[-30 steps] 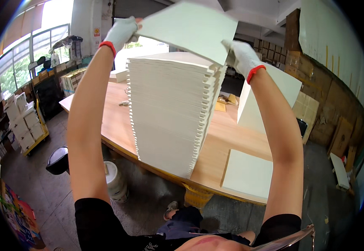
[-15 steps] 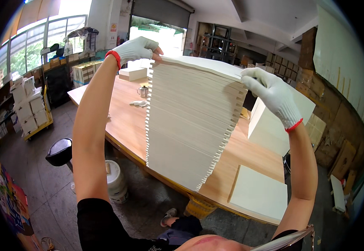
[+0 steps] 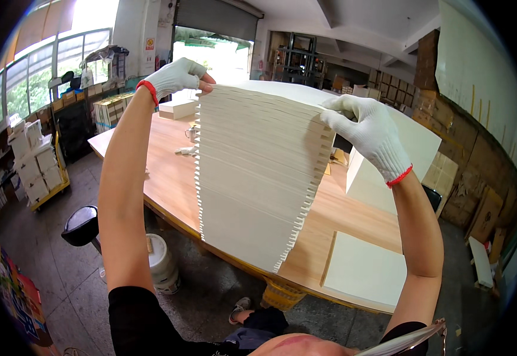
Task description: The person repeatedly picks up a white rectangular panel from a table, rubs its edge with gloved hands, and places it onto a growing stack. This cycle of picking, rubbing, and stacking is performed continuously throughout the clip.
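Note:
A tall stack of white sheets stands at the table's near edge, its two sides stepped in toothlike layers. My left hand, in a white knitted glove with a red cuff, pinches the stack's upper left corner; bare fingertips show. At the upper right corner my right hand, gloved alike, has thumb and fingers closed on the sheet edges. Between both hands the topmost white sheet bows upward, and the upper layers below it look wavy. How many sheets each hand grips is hidden.
The wooden table also bears a low white stack at near right, a large white block behind my right hand, and a metal cup. A white bucket and black stool stand at left; a yellow basket sits below the edge.
The view has shifted a little to the right. Both hands stay at the stack's top corners, while the top sheet now bows higher and the upper layers look more rippled.

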Tool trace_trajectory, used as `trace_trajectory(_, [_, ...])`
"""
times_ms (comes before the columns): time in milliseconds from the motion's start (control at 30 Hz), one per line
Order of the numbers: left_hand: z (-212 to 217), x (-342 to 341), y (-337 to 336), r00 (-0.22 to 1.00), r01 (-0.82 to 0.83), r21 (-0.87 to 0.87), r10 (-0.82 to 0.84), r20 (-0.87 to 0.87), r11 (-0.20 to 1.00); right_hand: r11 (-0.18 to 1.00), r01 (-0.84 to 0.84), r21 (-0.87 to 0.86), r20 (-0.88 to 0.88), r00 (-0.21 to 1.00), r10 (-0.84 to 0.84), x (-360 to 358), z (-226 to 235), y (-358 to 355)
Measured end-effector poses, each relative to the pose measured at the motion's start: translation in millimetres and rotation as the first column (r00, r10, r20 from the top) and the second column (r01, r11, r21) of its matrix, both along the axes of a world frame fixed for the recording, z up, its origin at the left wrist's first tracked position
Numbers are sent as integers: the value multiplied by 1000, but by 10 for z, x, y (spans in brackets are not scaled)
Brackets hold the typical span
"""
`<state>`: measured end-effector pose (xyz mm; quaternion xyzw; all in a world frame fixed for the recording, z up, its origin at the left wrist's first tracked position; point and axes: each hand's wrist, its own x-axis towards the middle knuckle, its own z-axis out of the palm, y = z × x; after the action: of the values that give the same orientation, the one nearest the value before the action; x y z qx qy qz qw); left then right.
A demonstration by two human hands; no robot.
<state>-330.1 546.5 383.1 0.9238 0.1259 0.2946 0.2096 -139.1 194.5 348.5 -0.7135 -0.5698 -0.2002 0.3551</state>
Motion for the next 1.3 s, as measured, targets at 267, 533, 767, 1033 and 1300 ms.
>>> trace_trajectory(267, [-59,1,-56,1000,21,-42,-20,24,999,1000,-21,23,-11,1000,21,-1,-34,-10])
trace_trajectory(533, [29,12,-25,997,-27,31,29,-65,999,999,-40,20,19,999,40,18,-36,-14])
trace_trajectory(767, [-1150,40,77,722,-34,-265,207,660,964,990,-62,129,34,998,58,328,-466,-772])
trace_trajectory(1033, [-4530,-472,-1108,931,-81,-45,91,353,996,696,696,-173,-156,679,-718,1296,-2914,-3607])
trace_trajectory(1300, [-4533,1328,-3975,552,758,394,-833,36,519,446,823,-351,-372,315,-873,1136,-4153,-4573])
